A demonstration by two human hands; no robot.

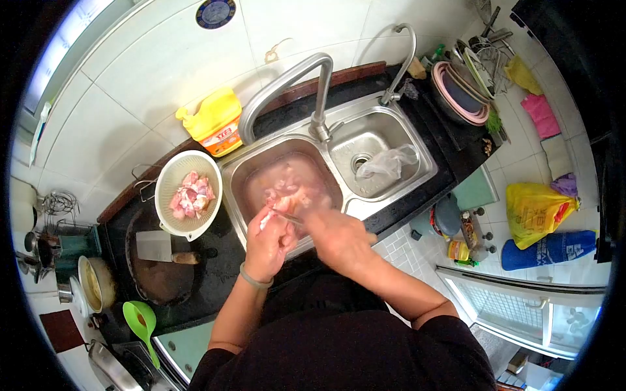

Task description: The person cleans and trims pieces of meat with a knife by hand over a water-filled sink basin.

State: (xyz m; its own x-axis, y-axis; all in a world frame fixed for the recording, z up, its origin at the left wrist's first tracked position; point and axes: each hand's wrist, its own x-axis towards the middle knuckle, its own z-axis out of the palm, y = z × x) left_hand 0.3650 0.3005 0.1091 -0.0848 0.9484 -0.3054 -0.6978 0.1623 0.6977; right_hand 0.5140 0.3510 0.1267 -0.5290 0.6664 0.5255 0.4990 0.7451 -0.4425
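Note:
My left hand (266, 242) is closed over the near rim of the large sink basin (238, 189), pinching a small piece of raw meat (265, 220) that my fingers mostly hide. Motion blurs my right hand (336, 238), which is wrapped around a knife. Its narrow metal blade (292, 219) points at the meat in my left fingers, and a tan handle end shows at the other side of the fist. Below, cloudy pinkish water fills the basin, with more raw meat pieces (287, 186) in it. To the left, a white colander (164, 195) holds several pieces of raw meat.
A cleaver (155, 246) lies on a round dark cutting board (153, 283). Behind the colander stands a yellow jug (218, 124). The tap (318, 98) arches beside the basin. A clear plastic bag (388, 163) lies in the smaller basin; stacked bowls (456, 98) stand far right.

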